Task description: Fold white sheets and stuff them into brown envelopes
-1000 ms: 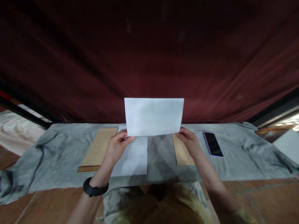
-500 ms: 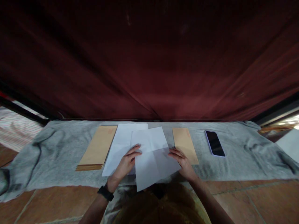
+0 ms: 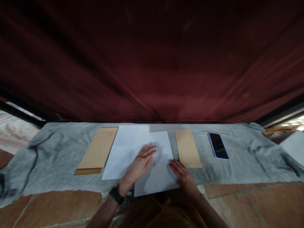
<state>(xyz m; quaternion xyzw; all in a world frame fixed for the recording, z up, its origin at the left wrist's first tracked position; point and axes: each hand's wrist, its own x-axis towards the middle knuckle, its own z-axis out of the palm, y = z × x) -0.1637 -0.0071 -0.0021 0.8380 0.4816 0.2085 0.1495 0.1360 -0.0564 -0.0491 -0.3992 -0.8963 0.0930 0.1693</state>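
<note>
A creased white sheet of paper (image 3: 156,174) lies in front of me, partly over other white paper (image 3: 121,152) to its left. My left hand (image 3: 142,160) rests on the upper middle of the sheet, fingers stretched out and pointing up and right. At the sheet's right edge lies my right hand (image 3: 181,172), its fingers extended flat on the paper. Neither hand grips anything. Just beyond my right hand is a single brown envelope (image 3: 188,148) with small red print. A stack of brown envelopes (image 3: 97,150) sits left of the white paper.
A phone (image 3: 218,145) in a light purple case lies right of the single envelope. Everything stands on a grey cloth (image 3: 244,158) over a low surface. Dark red fabric (image 3: 152,79) hangs behind it, and tiled floor (image 3: 59,205) shows at the front.
The upper sheet has gone from raised and tilted to lying flatter. My left hand has moved from its left edge onto its middle; my right hand has shifted slightly down and flattened.
</note>
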